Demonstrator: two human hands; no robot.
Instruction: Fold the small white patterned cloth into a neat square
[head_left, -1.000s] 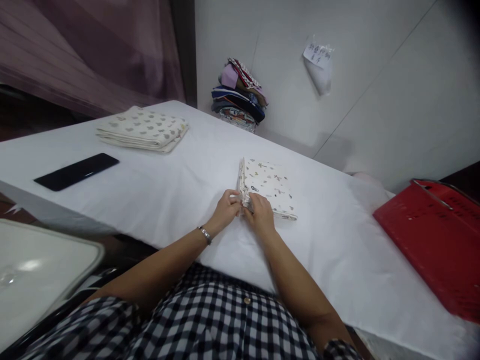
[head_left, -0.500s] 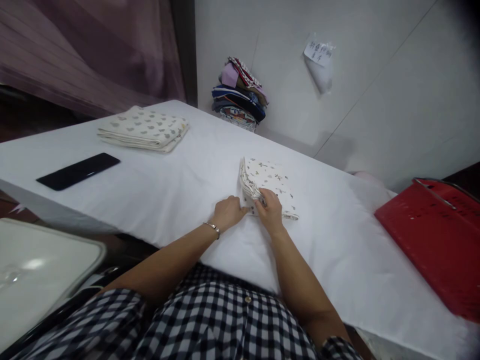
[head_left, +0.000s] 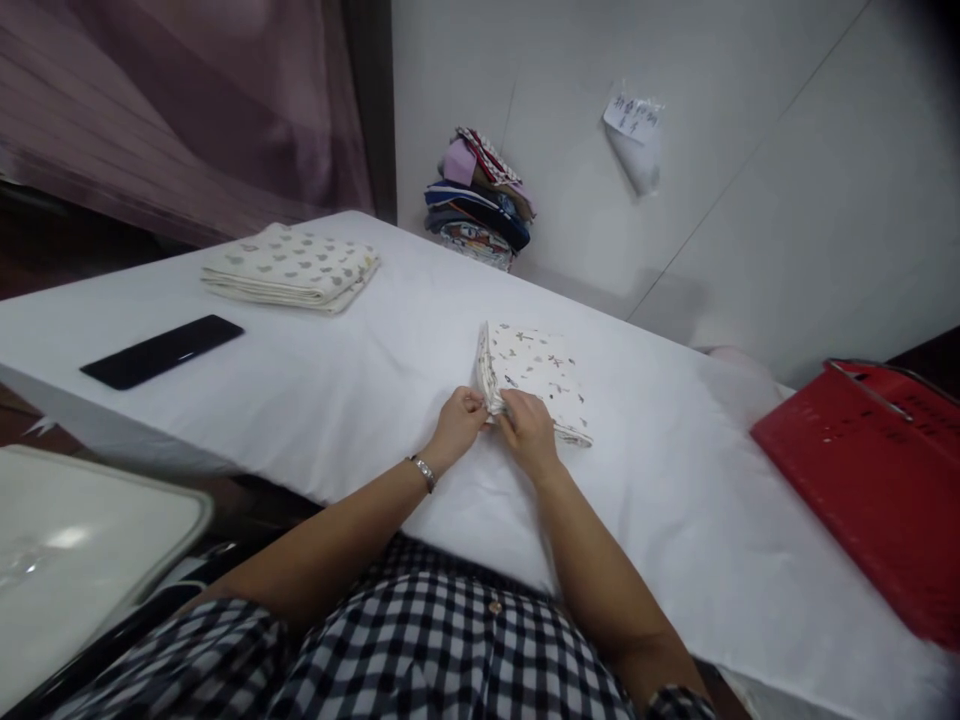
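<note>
A folded white cloth (head_left: 536, 365) with a small scattered print lies on the white-covered table, its layered edge on the left. My left hand (head_left: 459, 428) is closed at the near left corner, with thumb and fingertips pinching the cloth's edge. On the same corner my right hand (head_left: 527, 428) is curled, its fingers gripping the layers from the right. The two hands are close together, and the fingers partly hide that corner. At the far left lies a larger folded cream cloth (head_left: 292, 265) with a pear-like print, apart from both hands.
A black phone (head_left: 163, 351) lies on the table (head_left: 360, 400) at left. A red plastic basket (head_left: 870, 490) stands at the right end. Beyond the far edge are a stack of folded fabrics (head_left: 480, 200) and a labelled plastic bag (head_left: 634, 140). A pale lid-like surface (head_left: 90, 560) is lower left.
My left hand has moved up to the cloth's edge and pinches there. My right hand has shifted slightly left and down, pressing the lifted layers lower at the corner.
</note>
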